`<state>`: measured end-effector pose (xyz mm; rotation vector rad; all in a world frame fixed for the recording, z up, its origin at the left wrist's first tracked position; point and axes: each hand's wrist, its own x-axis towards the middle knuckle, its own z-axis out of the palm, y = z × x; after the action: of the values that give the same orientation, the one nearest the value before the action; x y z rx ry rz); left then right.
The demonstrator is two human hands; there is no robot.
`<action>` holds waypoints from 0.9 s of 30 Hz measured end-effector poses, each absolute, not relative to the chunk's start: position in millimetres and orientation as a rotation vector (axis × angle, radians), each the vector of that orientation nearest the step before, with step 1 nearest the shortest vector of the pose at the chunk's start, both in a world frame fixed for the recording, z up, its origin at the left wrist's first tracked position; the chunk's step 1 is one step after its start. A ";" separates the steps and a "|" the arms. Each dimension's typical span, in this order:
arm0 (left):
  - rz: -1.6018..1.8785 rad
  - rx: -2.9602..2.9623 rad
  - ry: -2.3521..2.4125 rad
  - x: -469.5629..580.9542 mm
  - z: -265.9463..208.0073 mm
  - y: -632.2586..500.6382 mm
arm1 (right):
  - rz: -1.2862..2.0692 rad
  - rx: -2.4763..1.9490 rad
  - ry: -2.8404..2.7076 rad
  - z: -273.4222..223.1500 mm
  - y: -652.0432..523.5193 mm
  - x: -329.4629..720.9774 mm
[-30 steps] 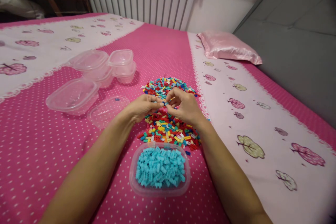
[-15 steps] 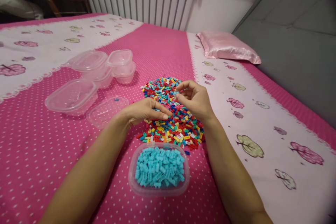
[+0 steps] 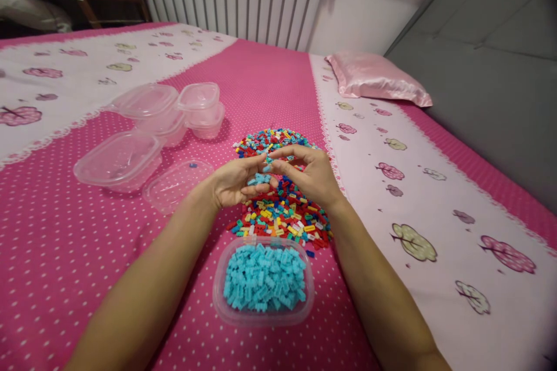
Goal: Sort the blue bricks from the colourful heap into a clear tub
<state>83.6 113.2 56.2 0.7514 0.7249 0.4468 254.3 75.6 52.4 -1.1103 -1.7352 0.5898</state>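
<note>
Palm turned up, my left hand (image 3: 235,184) cradles several light blue toy bricks (image 3: 259,179) in its curled fingers. My right hand (image 3: 311,177) comes in from the right, thumb and forefinger pinched on a small light blue brick (image 3: 267,167) just above the left fingers. Both hands hover over a pile of mixed-colour bricks (image 3: 287,217), hiding its middle part. In front of the pile sits a clear plastic tub (image 3: 264,317), filled with light blue bricks (image 3: 264,277).
A loose clear lid (image 3: 167,188) with a dark blue brick (image 3: 192,166) on it lies left of the pile. Several lidded clear containers (image 3: 117,159) stand beyond it. A pink pillow (image 3: 378,78) rests against the grey headboard (image 3: 487,64). A white radiator (image 3: 235,0) lines the wall.
My left hand has turned from palm down to palm up, showing the light blue bricks in it. My right hand has moved left to meet it.
</note>
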 end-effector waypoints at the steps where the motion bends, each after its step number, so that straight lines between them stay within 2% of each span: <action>1: 0.444 0.740 0.719 83.3 56.0 113.5 | 0.575 -1.109 -1.735 50.8 77.1 255.5; 5: 0.544 0.673 0.783 83.7 57.3 115.6 | 0.470 -1.303 -1.697 37.8 88.1 267.0; 10: 0.718 0.623 0.856 83.2 60.9 118.4 | 0.356 -1.780 -1.992 14.5 100.1 276.2; 14: 0.735 0.618 0.843 80.8 61.3 119.7 | 0.252 -1.840 -2.166 6.1 102.3 276.2; 23: 0.752 0.592 0.834 78.6 58.6 122.1 | 0.192 -2.231 -2.036 26.7 89.4 278.5; 27: 0.750 0.588 0.831 78.6 58.6 122.6 | 0.166 -2.056 -2.006 24.4 92.5 278.5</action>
<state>78.6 122.6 58.6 0.5881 0.8314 0.7498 278.5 92.5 24.4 -2.0564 -2.0061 0.1661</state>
